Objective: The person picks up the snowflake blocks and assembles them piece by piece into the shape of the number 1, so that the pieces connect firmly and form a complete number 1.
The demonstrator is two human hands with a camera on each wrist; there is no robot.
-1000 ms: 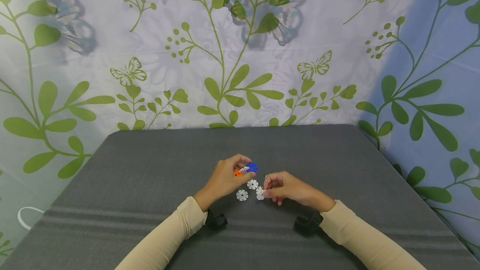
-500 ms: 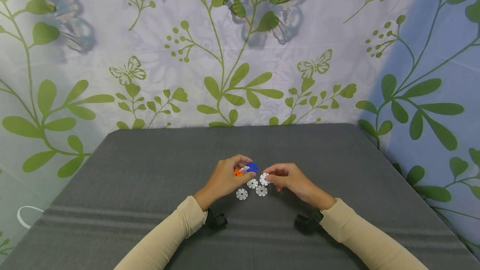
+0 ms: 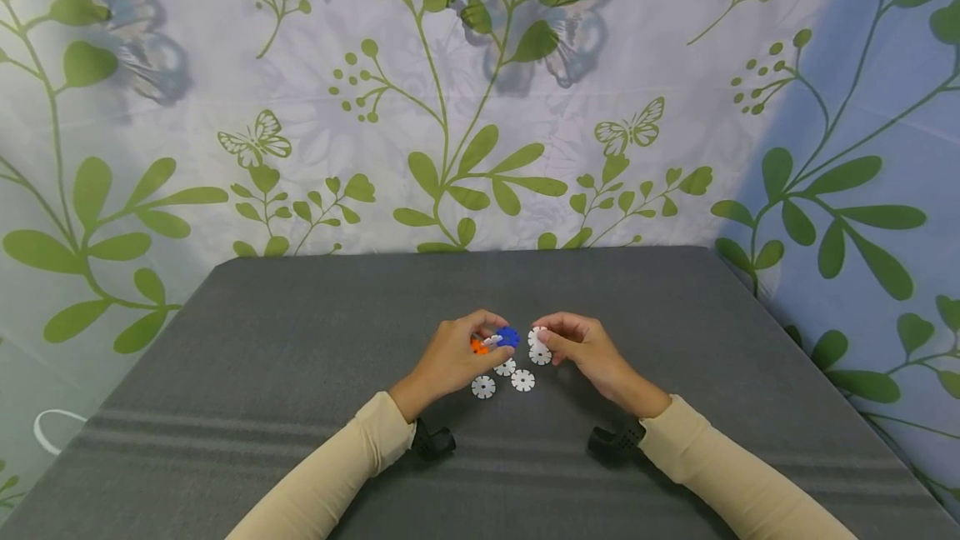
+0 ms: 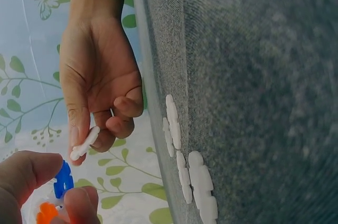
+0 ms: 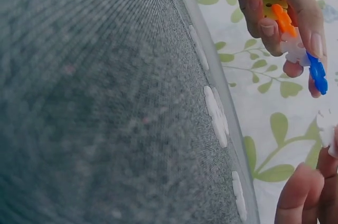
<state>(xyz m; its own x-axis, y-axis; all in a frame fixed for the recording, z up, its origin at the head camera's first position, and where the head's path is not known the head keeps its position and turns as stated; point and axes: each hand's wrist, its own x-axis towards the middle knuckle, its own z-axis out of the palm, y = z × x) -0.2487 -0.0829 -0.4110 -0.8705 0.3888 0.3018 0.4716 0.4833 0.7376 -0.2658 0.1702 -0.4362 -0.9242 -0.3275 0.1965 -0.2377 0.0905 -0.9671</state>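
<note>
My left hand (image 3: pixel 455 350) holds a short chain of linked notched discs. In the right wrist view the chain has a yellow disc (image 5: pixel 274 1), an orange disc (image 5: pixel 284 20), a white disc (image 5: pixel 294 47) and, at its end, a blue disc (image 5: pixel 317 73). My right hand (image 3: pixel 588 350) pinches a single white notched disc (image 4: pixel 85 143) between thumb and fingertips, above the table. A small gap separates this disc from the blue one. Several loose white discs (image 3: pixel 522 380) lie flat on the cloth below and between the hands.
The table (image 3: pixel 300 323) is covered with grey cloth. Behind it hangs a leaf-patterned curtain (image 3: pixel 360 165). Each wrist wears a black camera mount (image 3: pixel 433 442). A white cable loop (image 3: pixel 56 432) shows past the table's left edge.
My right hand has moved away from the near loose discs, lifting a white disc up and forward to about the blue disc's level. My left hand has stayed almost still with its chain.
</note>
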